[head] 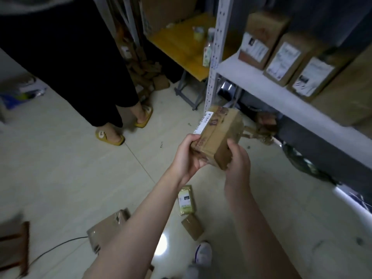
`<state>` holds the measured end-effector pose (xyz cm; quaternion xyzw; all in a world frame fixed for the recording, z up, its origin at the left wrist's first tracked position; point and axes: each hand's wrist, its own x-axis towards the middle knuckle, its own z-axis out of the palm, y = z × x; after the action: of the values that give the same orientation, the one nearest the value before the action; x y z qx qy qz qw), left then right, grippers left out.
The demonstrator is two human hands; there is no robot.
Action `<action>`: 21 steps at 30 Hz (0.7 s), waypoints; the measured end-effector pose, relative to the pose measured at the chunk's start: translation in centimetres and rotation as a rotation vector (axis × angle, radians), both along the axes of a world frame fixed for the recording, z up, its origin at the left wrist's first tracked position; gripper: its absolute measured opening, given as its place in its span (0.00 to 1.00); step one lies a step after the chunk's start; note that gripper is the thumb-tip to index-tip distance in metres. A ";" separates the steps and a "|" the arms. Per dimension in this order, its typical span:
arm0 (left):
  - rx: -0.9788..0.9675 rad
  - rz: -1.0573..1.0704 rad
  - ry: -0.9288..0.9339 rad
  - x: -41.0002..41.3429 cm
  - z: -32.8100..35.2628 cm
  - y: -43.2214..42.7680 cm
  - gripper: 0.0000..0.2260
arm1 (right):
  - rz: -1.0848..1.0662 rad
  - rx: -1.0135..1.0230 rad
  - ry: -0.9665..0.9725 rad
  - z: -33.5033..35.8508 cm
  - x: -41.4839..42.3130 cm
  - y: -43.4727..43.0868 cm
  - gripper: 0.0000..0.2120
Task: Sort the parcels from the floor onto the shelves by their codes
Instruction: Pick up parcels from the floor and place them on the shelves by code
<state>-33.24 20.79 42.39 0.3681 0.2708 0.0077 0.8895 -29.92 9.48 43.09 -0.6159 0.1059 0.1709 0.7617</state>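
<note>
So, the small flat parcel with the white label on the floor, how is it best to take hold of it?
Grip the flat parcel across its two long edges, coming straight down from above. It lies flat, label up, with clear floor on both long sides, while a brown box sits close to its near end.

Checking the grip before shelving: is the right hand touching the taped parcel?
Touching. The head view shows the right hand with fingers wrapped against the near end of the taped parcel, while the left hand clasps its other side.
</note>
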 end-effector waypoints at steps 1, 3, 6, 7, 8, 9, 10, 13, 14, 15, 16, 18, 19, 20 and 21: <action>0.030 -0.002 -0.005 -1.1 2.7 -1.3 0.13 | -0.049 0.037 0.002 2.6 -1.4 -1.1 0.12; 0.126 0.008 0.011 -3.6 7.2 -3.9 0.13 | -0.102 0.076 -0.002 7.3 -4.5 -3.4 0.10; 0.220 0.023 0.029 -7.7 11.7 -7.9 0.26 | -0.118 0.098 -0.045 13.2 -9.5 -6.8 0.13; 0.215 0.026 0.032 -9.1 12.9 -9.1 0.26 | -0.115 0.098 -0.069 14.9 -11.1 -7.9 0.14; 0.203 0.031 0.025 -10.6 14.0 -10.3 0.23 | -0.113 0.095 -0.094 16.4 -12.7 -8.8 0.16; 0.177 0.030 0.005 -11.9 15.0 -11.4 0.17 | -0.113 0.096 -0.115 17.7 -14.1 -9.7 0.17; 0.141 0.021 -0.013 -13.0 15.9 -12.4 0.14 | -0.117 0.088 -0.132 18.6 -15.2 -10.5 0.18; 0.091 0.044 -0.050 -15.8 18.5 -14.7 0.14 | -0.139 -0.029 -0.162 20.2 -17.5 -11.7 0.32; 0.100 0.066 -0.044 -16.1 19.2 -15.2 0.13 | -0.154 -0.077 -0.177 20.7 -17.8 -11.9 0.37; 0.118 0.090 -0.029 -16.2 19.7 -15.6 0.12 | -0.165 -0.129 -0.209 21.2 -18.0 -12.0 0.40; 0.148 0.126 0.014 -16.3 20.2 -15.9 0.11 | -0.173 -0.190 -0.255 21.8 -18.1 -12.2 0.42; 0.213 0.204 0.080 -15.9 21.6 -16.6 0.18 | -0.166 -0.306 -0.345 23.4 -17.8 -12.7 0.43; 0.244 0.230 0.074 -15.6 22.4 -17.0 0.24 | -0.162 -0.345 -0.395 24.3 -17.5 -13.2 0.43; 0.280 0.242 0.058 -15.1 23.3 -17.5 0.26 | -0.153 -0.370 -0.444 25.3 -17.1 -13.9 0.44; 0.326 0.232 0.036 -14.8 24.4 -18.0 0.25 | -0.142 -0.396 -0.493 26.2 -16.8 -14.7 0.44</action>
<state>-48.01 2.79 66.81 0.4735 0.3226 0.1472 0.8063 -46.72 -5.17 69.28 -0.7662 -0.0081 -0.0610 0.6396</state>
